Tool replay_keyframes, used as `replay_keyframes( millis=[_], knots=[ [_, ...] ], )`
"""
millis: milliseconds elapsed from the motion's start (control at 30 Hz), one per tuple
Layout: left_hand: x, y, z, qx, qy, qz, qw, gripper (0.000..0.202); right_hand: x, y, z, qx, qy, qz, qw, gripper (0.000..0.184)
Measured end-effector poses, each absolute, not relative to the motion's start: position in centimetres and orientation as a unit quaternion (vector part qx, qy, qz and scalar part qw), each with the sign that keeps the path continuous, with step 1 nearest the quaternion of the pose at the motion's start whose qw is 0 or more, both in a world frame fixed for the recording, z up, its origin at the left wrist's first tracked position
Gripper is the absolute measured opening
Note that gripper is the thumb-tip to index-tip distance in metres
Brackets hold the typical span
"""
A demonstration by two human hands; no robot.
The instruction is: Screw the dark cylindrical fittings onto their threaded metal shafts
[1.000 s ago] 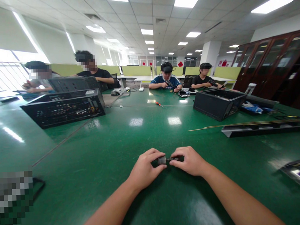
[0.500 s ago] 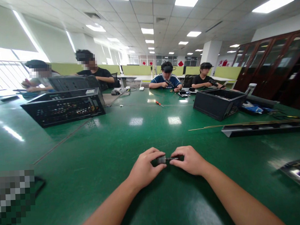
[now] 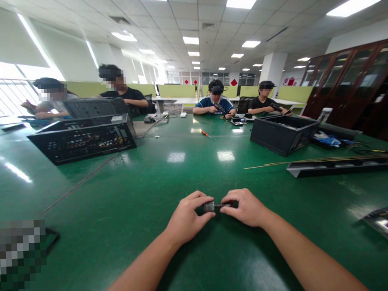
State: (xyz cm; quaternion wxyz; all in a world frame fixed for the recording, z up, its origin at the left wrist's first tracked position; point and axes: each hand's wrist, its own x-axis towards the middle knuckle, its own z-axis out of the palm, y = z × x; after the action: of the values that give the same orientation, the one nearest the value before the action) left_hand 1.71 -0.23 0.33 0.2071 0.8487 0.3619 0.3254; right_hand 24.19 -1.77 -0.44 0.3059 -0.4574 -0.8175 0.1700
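Observation:
Between my hands, low over the green table, is a short dark cylinder that looks like a drill chuck point(image 3: 209, 207). From its right end runs a thin, ridged shaft that looks like a drill bit point(image 3: 219, 205). My left hand point(image 3: 188, 213) grips the chuck, with the thumb below and the fingers above. With thumb and fingertips, my right hand point(image 3: 245, 206) pinches the far end of the bit. The part of the chuck inside my left palm is hidden.
A black computer case point(image 3: 85, 143) lies far left, and another black case point(image 3: 281, 134) stands right. A red screwdriver point(image 3: 207, 135) lies mid-table. Thin rods rest by a long black metal channel point(image 3: 334, 167). Several people sit around the green table point(image 3: 144, 177).
My hands and the chuck with its bit look unmoved. At the far left, a person's raised hand has shifted outward to the left.

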Motion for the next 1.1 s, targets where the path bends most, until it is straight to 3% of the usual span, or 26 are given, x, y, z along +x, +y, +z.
replay_keyframes(
  millis=[1100],
  knots=[
    [1.39,-0.07,0.43,0.849,0.362,0.323,0.208,0.031,24.38,-1.55,-0.55,-0.458,-0.815,0.183,0.306,0.013]
  ],
)
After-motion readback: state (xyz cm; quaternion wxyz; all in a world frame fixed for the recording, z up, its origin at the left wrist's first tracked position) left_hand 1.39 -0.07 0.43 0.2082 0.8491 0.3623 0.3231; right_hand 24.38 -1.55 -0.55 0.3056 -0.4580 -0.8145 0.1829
